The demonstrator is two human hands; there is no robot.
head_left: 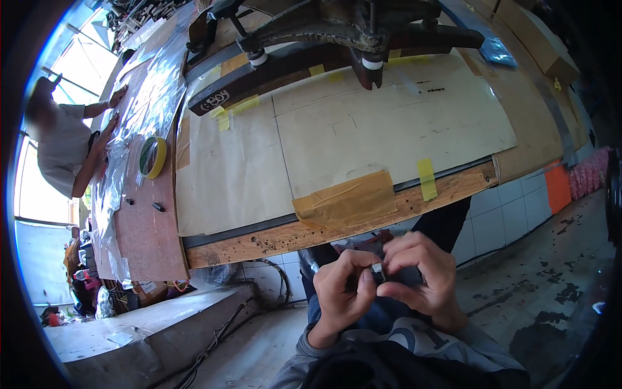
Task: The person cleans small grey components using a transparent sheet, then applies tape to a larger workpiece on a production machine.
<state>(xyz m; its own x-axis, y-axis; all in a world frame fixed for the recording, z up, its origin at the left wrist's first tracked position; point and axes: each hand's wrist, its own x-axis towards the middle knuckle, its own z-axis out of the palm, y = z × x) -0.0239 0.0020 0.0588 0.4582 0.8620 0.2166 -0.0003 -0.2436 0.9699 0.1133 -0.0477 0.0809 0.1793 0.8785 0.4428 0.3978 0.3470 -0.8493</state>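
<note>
while both hands (pixel 382 279) pinch small dark part (pixel 378 271)

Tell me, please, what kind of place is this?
Probably a small workshop: a rough wooden workbench covered with taped brown paper, a tape roll beside plastic sheeting, and a stained concrete floor.

Stained concrete floor (pixel 544 285) below, white tiled wall (pixel 499 211) under a paper-covered wooden workbench (pixel 337 223), bright daylight pouring through windows (pixel 81 55) far left.
</note>
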